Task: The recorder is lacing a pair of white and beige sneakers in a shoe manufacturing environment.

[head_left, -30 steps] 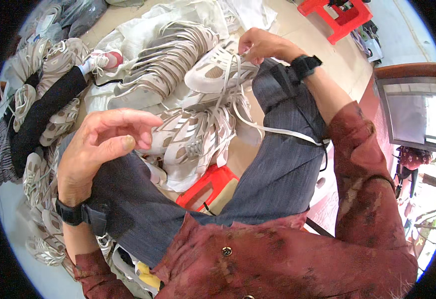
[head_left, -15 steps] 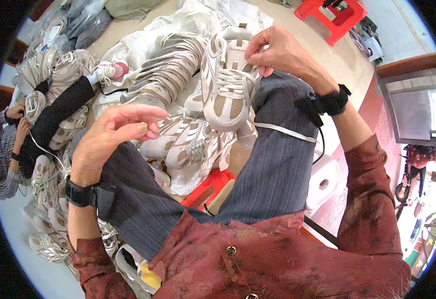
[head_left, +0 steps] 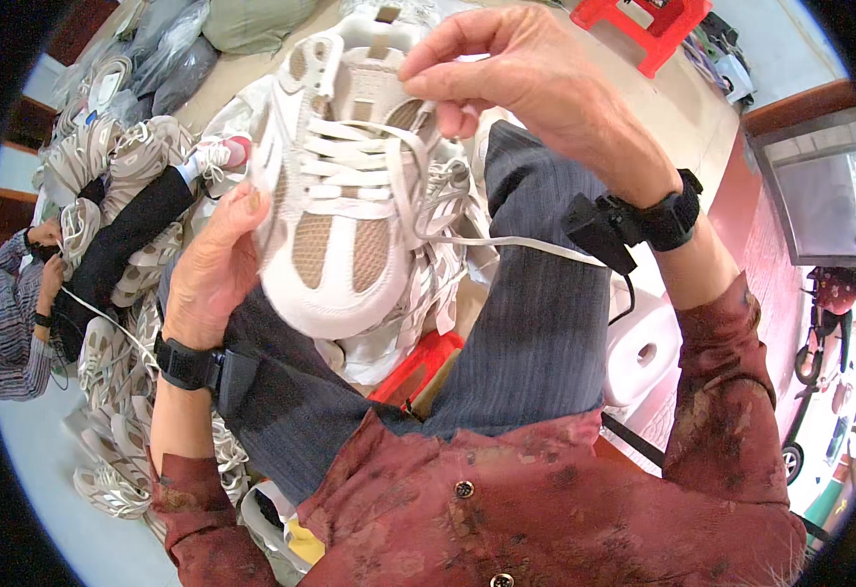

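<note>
A white and beige sneaker (head_left: 335,210) is held up over my lap, toe toward me. My left hand (head_left: 214,269) grips its left side near the toe. My right hand (head_left: 526,73) pinches the white lace (head_left: 506,243) at the top eyelets by the tongue; a loose lace end trails right across my grey-trousered knee. Both wrists carry black bands.
A big heap of similar white sneakers (head_left: 124,176) lies on the floor ahead and to my left. Another person (head_left: 26,293) in a striped top sits at the far left handling a shoe. A red stool (head_left: 658,29) stands at the upper right, another red stool (head_left: 418,362) under my legs.
My right hand lifted the sneaker from the pile toward me. My left hand, empty before, has taken hold of the shoe's side.
</note>
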Available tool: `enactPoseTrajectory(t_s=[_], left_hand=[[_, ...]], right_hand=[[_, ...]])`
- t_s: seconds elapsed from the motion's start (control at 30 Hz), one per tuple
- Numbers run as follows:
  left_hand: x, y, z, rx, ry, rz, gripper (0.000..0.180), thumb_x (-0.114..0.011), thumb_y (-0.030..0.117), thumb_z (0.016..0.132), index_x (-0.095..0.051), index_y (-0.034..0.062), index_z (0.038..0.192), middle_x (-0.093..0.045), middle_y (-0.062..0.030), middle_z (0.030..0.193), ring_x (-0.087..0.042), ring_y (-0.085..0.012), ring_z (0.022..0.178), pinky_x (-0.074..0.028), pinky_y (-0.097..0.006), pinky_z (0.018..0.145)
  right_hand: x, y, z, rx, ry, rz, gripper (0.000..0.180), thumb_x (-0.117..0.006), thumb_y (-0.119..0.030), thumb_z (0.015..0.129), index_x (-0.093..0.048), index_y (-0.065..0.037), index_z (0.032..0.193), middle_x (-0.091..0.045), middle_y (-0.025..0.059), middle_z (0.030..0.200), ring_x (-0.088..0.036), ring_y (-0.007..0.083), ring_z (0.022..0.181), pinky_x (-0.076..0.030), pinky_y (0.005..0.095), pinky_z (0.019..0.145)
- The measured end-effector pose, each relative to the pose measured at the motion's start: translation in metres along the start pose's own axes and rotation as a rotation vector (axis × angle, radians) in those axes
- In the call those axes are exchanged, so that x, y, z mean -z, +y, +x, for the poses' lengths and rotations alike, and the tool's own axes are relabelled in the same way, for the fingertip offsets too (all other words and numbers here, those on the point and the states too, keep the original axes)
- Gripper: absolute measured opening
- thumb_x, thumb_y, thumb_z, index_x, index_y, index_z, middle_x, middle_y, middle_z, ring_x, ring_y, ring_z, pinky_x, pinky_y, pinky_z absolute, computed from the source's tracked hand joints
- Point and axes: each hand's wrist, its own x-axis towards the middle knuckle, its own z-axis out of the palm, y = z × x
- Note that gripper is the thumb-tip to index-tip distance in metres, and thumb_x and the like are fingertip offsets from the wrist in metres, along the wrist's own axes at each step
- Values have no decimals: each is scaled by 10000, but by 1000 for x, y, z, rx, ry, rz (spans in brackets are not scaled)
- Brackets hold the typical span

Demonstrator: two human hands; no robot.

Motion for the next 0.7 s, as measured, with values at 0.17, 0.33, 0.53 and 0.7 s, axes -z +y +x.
enactPoseTrajectory(t_s=[0.17,0.33,0.53,0.7], left_hand=[[-28,11,-28,-195,406,166,401,-666,177,879,-560,11,1228,-628,-72,1181,-613,-141,1044,-466,-281,941],[3,20,-85,-311,528,162,413,-511,274,979,-526,-24,1263,-596,-97,1194,-574,-143,1100,-433,-298,980],[30,-9,-162,-468,942,193,473,-405,338,1018,-496,-26,1306,-586,-145,1249,-602,-203,1097,-483,-343,947],[65,-47,-220,-444,735,-225,454,-384,297,1033,-465,5,1371,-542,-147,1336,-561,-229,1180,-468,-373,994]], right_hand=[[-15,12,12,-3,15,70,137,-649,-81,888,-680,42,938,-684,124,742,-645,148,610,-512,252,546],[-7,47,24,149,106,82,246,-639,-147,881,-676,38,1040,-685,78,841,-666,121,714,-542,251,612],[-1,76,29,-147,-166,-144,218,-616,-136,885,-685,10,1032,-678,72,858,-664,125,718,-545,257,606],[-32,80,38,-179,-413,-424,251,-620,-168,916,-664,-23,1116,-676,51,934,-646,125,797,-542,264,686]])
